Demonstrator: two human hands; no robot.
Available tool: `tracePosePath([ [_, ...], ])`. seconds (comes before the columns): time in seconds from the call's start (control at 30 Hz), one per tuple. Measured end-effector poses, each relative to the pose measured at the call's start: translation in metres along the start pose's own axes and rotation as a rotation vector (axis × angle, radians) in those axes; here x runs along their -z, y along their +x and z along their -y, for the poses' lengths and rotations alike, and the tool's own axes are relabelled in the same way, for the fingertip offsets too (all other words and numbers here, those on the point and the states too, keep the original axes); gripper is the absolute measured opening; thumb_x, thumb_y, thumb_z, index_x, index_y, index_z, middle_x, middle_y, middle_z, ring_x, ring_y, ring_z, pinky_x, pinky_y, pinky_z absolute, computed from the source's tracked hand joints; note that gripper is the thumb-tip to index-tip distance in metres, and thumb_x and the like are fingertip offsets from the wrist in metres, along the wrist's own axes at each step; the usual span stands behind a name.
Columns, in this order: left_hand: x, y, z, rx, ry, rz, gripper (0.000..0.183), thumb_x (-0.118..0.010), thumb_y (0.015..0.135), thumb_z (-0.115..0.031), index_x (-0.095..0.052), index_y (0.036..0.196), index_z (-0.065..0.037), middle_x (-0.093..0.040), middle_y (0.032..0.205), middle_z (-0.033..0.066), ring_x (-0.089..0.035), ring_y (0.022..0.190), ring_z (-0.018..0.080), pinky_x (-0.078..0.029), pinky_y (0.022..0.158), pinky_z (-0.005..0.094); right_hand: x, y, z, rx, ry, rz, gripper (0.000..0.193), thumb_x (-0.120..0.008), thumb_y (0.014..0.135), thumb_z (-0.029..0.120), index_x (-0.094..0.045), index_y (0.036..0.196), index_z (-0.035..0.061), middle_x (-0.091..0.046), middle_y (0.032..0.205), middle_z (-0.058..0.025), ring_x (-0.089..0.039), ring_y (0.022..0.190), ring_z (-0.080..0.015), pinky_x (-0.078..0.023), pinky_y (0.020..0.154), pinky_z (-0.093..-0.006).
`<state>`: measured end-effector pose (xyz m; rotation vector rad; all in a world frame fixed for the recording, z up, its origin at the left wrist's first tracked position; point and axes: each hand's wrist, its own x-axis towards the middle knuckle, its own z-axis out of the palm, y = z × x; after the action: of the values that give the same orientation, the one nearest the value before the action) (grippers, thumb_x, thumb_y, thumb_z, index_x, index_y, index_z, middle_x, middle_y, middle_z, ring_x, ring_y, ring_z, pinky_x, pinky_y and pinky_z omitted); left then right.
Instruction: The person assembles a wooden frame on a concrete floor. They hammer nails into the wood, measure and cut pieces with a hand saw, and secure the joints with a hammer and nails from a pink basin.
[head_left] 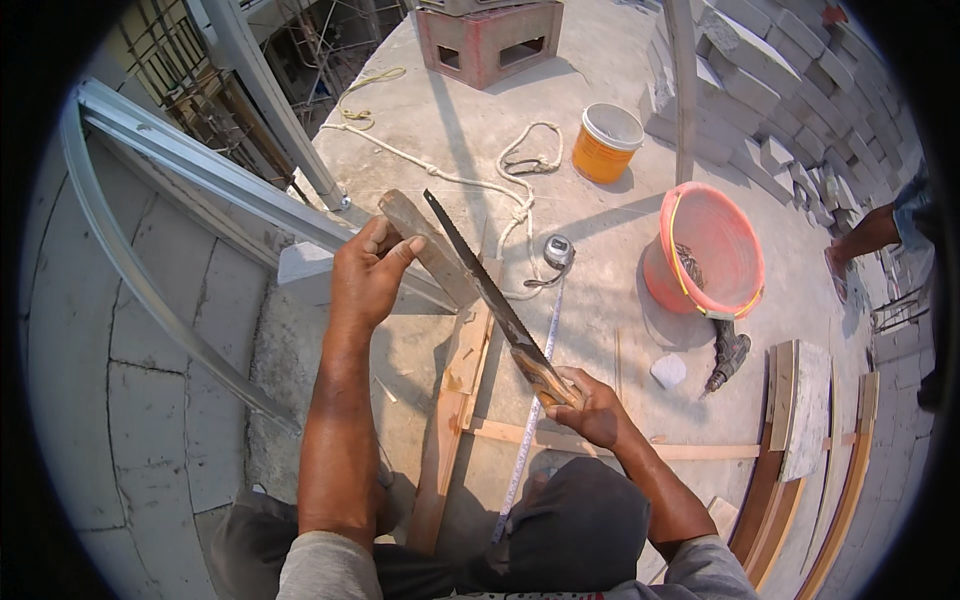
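In my right hand (592,408) is the wooden handle of a handsaw (490,290). Its dark toothed blade slants up and to the left, above the floor. My left hand (375,270) pinches a short wooden board (425,245) near its upper end, beside the saw's tip. Beneath lies a longer wooden plank (455,390), running from under the short board toward my knees. An extended tape measure (558,250) rests on the concrete, its pale blade (525,440) stretching back toward me, just right of the plank.
A pink bucket (690,255) with metal pieces inside and a power drill (728,355) stand to the right. Farther back are an orange pail (607,145), a rope (450,175) and a crate (490,45). Metal channels (230,165) cross the left; another person's leg (865,235) shows far right.
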<state>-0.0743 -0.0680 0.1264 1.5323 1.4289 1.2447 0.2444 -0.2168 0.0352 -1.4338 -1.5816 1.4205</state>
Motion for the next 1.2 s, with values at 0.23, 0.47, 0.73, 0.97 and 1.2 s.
tracePosePath([
  [0.23, 0.0, -0.006, -0.003, -0.017, -0.001, -0.038, 0.016, -0.074, 0.091, -0.01, -0.067, 0.098, 0.002, -0.074, 0.092, 0.0084, -0.065, 0.084, 0.0115, -0.052, 0.077, 0.0286, 0.029, -0.002, 0.08, -0.125, 0.006, -0.04, 0.042, -0.064, 0.095, 0.012, -0.059, 0.135, 0.0007, -0.071, 0.104, -0.012, -0.066, 0.094, -0.0166, -0.052, 0.085, -0.0296],
  [0.47, -0.006, -0.014, -0.003, -0.088, -0.067, 0.007, 0.02, -0.073, 0.092, -0.009, -0.067, 0.108, 0.001, -0.072, 0.099, 0.006, -0.064, 0.09, 0.0116, -0.051, 0.081, 0.0269, 0.019, 0.009, 0.123, 0.347, -0.043, -0.325, 0.05, -0.07, 0.094, 0.02, -0.057, 0.135, -0.0062, -0.067, 0.115, -0.0126, -0.063, 0.101, -0.0154, -0.05, 0.089, -0.0302],
  [0.73, -0.015, -0.02, -0.007, -0.176, -0.036, -0.028, 0.013, -0.072, 0.088, -0.002, -0.067, 0.1, 0.003, -0.075, 0.086, 0.01, -0.066, 0.082, 0.0091, -0.053, 0.074, 0.0274, 0.026, 0.004, 0.141, 0.315, -0.357, -0.212, 0.043, -0.07, 0.088, 0.011, -0.063, 0.128, -0.0014, -0.071, 0.105, -0.0194, -0.07, 0.093, -0.0301, -0.052, 0.088, -0.0377],
  [0.97, -0.021, -0.025, -0.014, -0.163, 0.002, -0.07, 0.011, -0.07, 0.087, 0.0, -0.067, 0.098, 0.003, -0.075, 0.085, 0.0102, -0.067, 0.082, 0.0087, -0.053, 0.074, 0.0273, 0.015, 0.008, 0.153, 0.413, -0.353, -0.304, 0.041, -0.064, 0.092, 0.012, -0.059, 0.129, -0.0043, -0.069, 0.098, -0.0249, -0.071, 0.085, -0.0363, -0.055, 0.077, -0.0389],
  [1.2, -0.018, -0.022, -0.012, -0.139, 0.006, -0.052, 0.014, -0.073, 0.087, -0.002, -0.068, 0.1, 0.002, -0.075, 0.085, 0.0096, -0.067, 0.081, 0.0094, -0.053, 0.074, 0.0268, 0.03, 0.016, 0.115, -0.067, -0.034, 0.015, 0.036, -0.062, 0.092, 0.02, -0.064, 0.123, -0.0006, -0.07, 0.089, -0.0198, -0.067, 0.077, -0.0319, -0.052, 0.073, -0.0391],
])
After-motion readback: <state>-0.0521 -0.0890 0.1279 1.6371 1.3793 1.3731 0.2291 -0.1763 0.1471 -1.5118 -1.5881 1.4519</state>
